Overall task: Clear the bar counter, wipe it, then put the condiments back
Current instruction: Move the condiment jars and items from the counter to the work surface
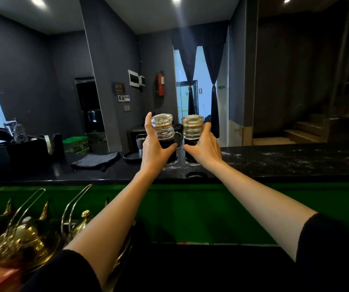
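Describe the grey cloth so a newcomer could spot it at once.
On the black bar counter, left of the two glass jars, lies a folded grey cloth. Unlike the round black dish beside it, it is soft and paler.

We have one wide-angle view, worn on the head, facing forward and slightly down over the bar counter (274,163) into the room. We stand close: the left hand (155,147) and right hand (206,147) reach its top.
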